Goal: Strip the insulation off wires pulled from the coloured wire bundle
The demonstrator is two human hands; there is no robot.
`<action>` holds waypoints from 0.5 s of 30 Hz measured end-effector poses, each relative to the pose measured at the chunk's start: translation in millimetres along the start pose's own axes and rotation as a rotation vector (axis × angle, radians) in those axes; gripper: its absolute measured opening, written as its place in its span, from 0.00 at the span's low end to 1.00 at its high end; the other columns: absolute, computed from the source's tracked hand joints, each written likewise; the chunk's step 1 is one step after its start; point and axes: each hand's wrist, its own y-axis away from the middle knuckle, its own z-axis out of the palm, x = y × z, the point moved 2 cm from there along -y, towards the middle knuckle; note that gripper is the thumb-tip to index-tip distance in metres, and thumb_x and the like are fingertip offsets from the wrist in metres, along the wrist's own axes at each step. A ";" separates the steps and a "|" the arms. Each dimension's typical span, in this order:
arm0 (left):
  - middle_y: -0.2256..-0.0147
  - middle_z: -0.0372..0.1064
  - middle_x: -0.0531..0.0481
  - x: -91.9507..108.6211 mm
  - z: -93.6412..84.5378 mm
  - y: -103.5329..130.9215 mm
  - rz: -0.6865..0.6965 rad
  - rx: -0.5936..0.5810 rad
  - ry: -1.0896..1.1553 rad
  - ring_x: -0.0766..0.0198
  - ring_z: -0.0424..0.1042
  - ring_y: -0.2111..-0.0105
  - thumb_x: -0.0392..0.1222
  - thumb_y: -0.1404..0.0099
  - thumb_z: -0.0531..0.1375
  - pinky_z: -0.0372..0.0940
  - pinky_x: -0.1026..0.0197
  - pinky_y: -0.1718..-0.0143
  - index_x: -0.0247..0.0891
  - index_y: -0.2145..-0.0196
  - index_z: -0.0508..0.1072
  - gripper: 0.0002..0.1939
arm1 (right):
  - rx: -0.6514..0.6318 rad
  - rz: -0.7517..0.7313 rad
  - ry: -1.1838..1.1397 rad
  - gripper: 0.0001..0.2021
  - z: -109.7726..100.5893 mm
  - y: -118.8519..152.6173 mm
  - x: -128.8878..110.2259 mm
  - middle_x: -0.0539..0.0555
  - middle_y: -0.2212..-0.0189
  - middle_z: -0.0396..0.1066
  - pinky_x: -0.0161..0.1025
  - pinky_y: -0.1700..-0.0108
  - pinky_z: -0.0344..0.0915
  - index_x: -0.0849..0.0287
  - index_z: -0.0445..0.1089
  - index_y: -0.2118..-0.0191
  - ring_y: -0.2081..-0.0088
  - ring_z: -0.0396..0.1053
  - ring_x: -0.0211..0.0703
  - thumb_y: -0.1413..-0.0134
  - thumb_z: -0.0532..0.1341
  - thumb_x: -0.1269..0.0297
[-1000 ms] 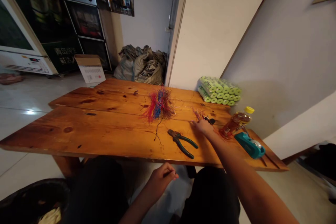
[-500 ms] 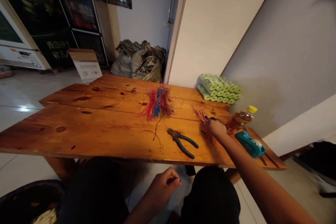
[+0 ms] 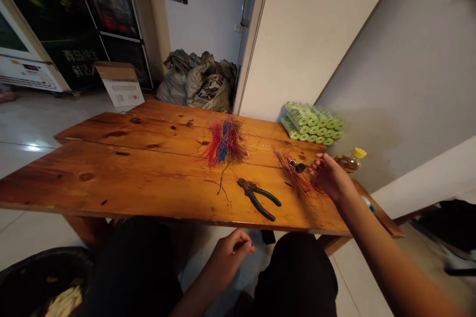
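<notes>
My right hand (image 3: 329,173) is above the right part of the wooden table (image 3: 156,183), fingers loosely bent and apart, with nothing visible in them. Just left of it, a small black thing with a metal ring (image 3: 298,166) rests on a loose bunch of reddish wires (image 3: 303,183). Below the table's front edge, over my lap, my left hand (image 3: 231,256) is closed, thumb against the fingers; anything inside is hidden. Green-handled pliers (image 3: 258,199) lie on the table with their handles spread. Farther back is a pile of red, blue and brown thin wires (image 3: 224,143).
Green rolls (image 3: 312,123) are stacked at the back right. Behind my right hand stands a yellow-capped bottle (image 3: 349,161), and my forearm mostly covers a teal tape dispenser (image 3: 367,203). A black bin (image 3: 40,262) is at lower left; grey sacks (image 3: 201,81) lie beyond the table.
My right hand has lifted and moved right, away from the small black thing and the reddish wires, uncovering more of both. My left hand has stayed nearly where it was.
</notes>
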 end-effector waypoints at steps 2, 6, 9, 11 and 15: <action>0.70 0.69 0.48 -3.7 0.4 -0.6 0.008 0.011 0.022 0.60 0.68 0.65 0.43 0.40 0.52 0.59 0.60 0.62 0.37 0.72 0.65 0.09 | -0.009 -0.028 -0.276 0.10 1.3 13.4 -16.6 0.43 0.80 0.60 0.31 0.66 0.66 0.53 0.65 0.70 0.75 0.63 0.32 0.55 0.62 0.54; 0.70 0.70 0.48 -7.3 1.1 -1.1 0.004 0.039 0.041 0.61 0.68 0.65 0.44 0.40 0.53 0.59 0.60 0.61 0.37 0.72 0.65 0.08 | -0.179 0.025 -0.558 0.06 17.5 34.0 -39.3 0.43 0.80 0.60 0.28 0.73 0.64 0.54 0.67 0.70 0.78 0.61 0.30 0.53 0.64 0.61; 0.71 0.69 0.49 -8.0 3.8 -2.2 0.004 0.028 0.042 0.61 0.68 0.66 0.44 0.40 0.53 0.59 0.60 0.61 0.37 0.73 0.65 0.09 | -0.311 0.069 -0.634 0.05 48.5 28.3 -46.3 0.42 0.82 0.60 0.27 0.75 0.62 0.54 0.66 0.70 0.79 0.60 0.29 0.50 0.62 0.62; 0.72 0.69 0.49 -10.0 5.7 -3.9 0.003 0.019 0.034 0.61 0.68 0.67 0.44 0.40 0.53 0.59 0.60 0.61 0.37 0.73 0.65 0.09 | -0.310 -0.012 -0.607 0.06 78.7 11.3 -50.6 0.43 0.82 0.60 0.27 0.72 0.63 0.54 0.65 0.71 0.79 0.61 0.29 0.46 0.58 0.60; 0.73 0.68 0.49 -17.9 5.7 -8.4 -0.020 0.024 0.005 0.61 0.67 0.67 0.45 0.41 0.53 0.59 0.60 0.62 0.37 0.74 0.64 0.10 | -0.218 -0.152 0.359 0.19 144.0 -38.0 -57.0 0.51 0.66 0.70 0.33 0.59 0.65 0.54 0.63 0.55 0.64 0.69 0.34 0.37 0.39 0.55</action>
